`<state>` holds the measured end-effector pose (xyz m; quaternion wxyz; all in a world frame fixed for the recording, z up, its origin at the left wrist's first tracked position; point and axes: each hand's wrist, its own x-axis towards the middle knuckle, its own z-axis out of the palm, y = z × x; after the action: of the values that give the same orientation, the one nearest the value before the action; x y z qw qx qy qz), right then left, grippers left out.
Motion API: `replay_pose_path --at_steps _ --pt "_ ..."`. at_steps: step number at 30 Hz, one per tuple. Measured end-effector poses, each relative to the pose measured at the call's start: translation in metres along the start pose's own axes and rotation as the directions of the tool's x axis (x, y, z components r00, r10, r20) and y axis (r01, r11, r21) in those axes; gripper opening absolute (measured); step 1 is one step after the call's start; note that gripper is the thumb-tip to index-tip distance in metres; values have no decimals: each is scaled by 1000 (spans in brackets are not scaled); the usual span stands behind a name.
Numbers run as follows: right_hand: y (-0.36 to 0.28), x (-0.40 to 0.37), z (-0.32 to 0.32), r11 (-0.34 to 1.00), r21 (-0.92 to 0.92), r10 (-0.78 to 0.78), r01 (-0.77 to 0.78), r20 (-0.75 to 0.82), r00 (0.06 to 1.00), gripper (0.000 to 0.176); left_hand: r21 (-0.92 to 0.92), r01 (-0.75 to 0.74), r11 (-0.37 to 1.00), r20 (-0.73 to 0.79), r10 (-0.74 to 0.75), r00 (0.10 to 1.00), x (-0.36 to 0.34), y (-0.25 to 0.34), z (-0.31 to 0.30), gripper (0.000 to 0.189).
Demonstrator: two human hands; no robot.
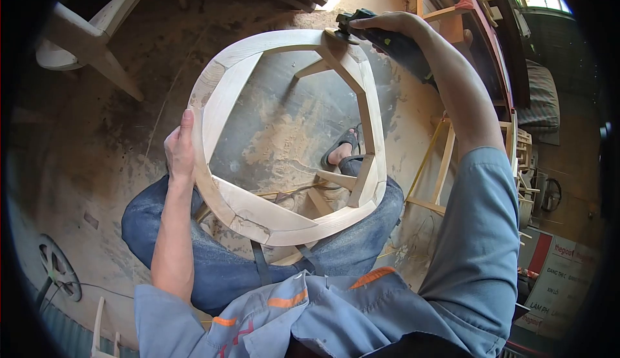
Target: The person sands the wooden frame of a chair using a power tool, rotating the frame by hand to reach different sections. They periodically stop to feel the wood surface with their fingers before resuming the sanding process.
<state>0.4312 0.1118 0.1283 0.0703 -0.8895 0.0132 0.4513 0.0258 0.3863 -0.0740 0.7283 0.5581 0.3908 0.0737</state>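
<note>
A pale wooden chair seat frame [378, 125], a rounded ring of joined pieces with legs below, rests across my knees. My left hand [181, 146] is closed around its left side, thumb lying on the top edge. At the far right corner, my right hand [402, 23] grips a dark angle grinder [399, 51]. The grinder's disc [341, 36] is right at the frame's top surface, over a joint. Pencil-like marks and darker patches show along several joints.
Another wooden chair part [84, 38] stands at the upper left. A wheel [59, 267] with a cable lies lower left. Wooden frames [442, 164] and a red-edged rack [478, 41] line the right side. Dust covers the concrete floor [271, 132], where my sandaled foot [340, 151] rests.
</note>
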Motion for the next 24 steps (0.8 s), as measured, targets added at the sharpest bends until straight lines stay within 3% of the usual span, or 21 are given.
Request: replay_pose_path --at_steps 10,15,24 --pt "84 -4 0 955 279 100 -101 20 995 76 -45 60 997 58 -57 997 -2 2 -1 70" --pt "118 -12 22 848 516 145 -125 1 989 73 -30 65 997 35 -64 997 -2 3 0 72" --pt "173 -45 75 656 746 98 -117 69 993 73 -36 50 998 62 -47 997 1 0 0 77"
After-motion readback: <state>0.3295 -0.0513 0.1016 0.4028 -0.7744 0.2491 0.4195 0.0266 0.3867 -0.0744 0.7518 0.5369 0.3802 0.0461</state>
